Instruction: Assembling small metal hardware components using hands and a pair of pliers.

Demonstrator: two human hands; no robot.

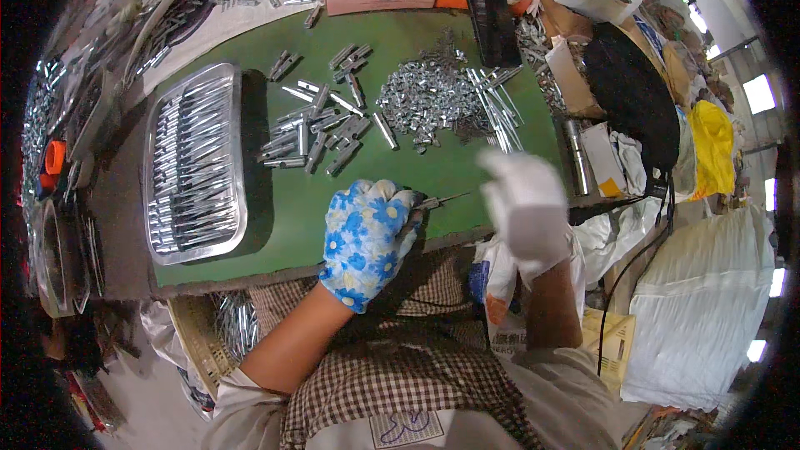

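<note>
The flower-gloved left hand (364,233) reaches forward, fingers pinching one small metal part (431,202) above the green mat (292,217), near its front edge. The white-gloved right hand (527,204) is too blurred to tell its grip. One silver tray (241,150) lies left; one pink box (379,2) stands behind.

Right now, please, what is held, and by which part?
The left hand holds a slim silvery metal piece by its thicker end; the right hand is too blurred to tell.

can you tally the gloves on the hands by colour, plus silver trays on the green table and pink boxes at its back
Blue floral glove: 1
White glove: 1
Silver tray: 1
Pink box: 1
Total: 4
</note>
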